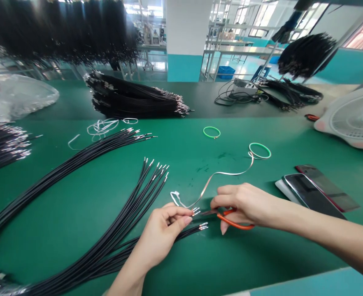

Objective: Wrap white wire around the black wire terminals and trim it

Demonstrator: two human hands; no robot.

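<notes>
My left hand [163, 232] pinches a black cable near its end, with white-tipped wire ends [195, 211] poking out past the fingertips. In my right hand [238, 203] are scissors [235, 222] with orange handles, their blades pointing left at those wire ends. Whether the blades touch the wires I cannot tell. Just below the left hand lie more black cables [189, 233] with white tips. A larger fan of black cables [138, 193] spreads to its left. Behind both hands a thin pale strip [227, 173] curls across the table to a green ring [260, 150].
Another cable bundle [76, 160] curves along the left, beside loose white ties [103, 127]. A thick black cable pile [135, 96] lies at the back. Phones [311, 191] rest near my right forearm, and a white fan [354, 117] stands at the right edge. A second green ring [211, 132] lies mid-table.
</notes>
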